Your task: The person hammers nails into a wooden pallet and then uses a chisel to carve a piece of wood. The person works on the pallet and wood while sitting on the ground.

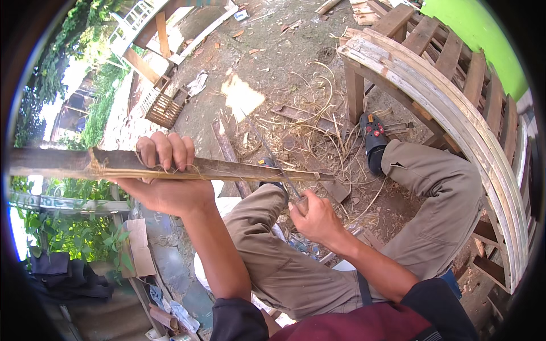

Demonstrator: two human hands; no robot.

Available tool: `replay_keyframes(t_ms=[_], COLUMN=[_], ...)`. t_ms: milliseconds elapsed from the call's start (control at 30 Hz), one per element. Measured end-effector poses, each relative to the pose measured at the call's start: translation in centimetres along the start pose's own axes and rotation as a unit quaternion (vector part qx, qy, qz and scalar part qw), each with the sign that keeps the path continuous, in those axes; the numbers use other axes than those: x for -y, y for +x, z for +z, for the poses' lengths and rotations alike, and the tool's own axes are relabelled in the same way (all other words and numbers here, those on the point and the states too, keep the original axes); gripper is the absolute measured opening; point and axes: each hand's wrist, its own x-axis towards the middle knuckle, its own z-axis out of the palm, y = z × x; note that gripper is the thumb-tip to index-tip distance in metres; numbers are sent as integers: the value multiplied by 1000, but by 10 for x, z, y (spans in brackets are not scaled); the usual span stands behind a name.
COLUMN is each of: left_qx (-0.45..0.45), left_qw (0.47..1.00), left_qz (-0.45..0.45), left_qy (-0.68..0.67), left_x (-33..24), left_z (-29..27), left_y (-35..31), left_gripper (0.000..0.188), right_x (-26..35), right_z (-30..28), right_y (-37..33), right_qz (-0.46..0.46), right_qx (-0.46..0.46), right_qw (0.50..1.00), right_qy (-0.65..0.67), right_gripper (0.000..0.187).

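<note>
My left hand [170,170] is closed around a long split bamboo strip [227,169], thumb below and fingers over the top. The strip is dark brown on its face with a pale, frayed lower edge and a knobbly joint left of my hand. It lies nearly level and tapers toward the right. My right hand [314,217] grips a long, thin-bladed knife [286,177]; its handle is mostly hidden in my fist. The blade slants up to the left and crosses the strip near the tapered end. Whether the edge bites into it, I cannot tell.
Curled shavings [307,122] litter the dirt floor between my feet. A slatted wooden bench [409,68] curves along the right, beside a bright green panel [483,34]. Far left are a wicker basket [162,108] and a wooden frame. Dark cloth [65,278] lies lower left.
</note>
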Motion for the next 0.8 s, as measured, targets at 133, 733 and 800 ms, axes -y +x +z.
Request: replay_keyframes(t_ms=[133,733,800], left_qx=[-48,-85,-101], left_qw=[994,992,990], left_qz=[45,64,57], left_qy=[83,64,75], left_x=[-7,-14,-25], left_z=[21,27,29], left_y=[-28,-57,-50], left_gripper=[55,37,36], right_x=[58,51,57], right_z=[-5,-5,-5], right_y=[-32,-42,-45], right_qz=[-88,-140,-147], right_qx=[61,66,69], right_qw=[993,986,985], right_qy=[47,54,53], right_gripper=[33,34,35])
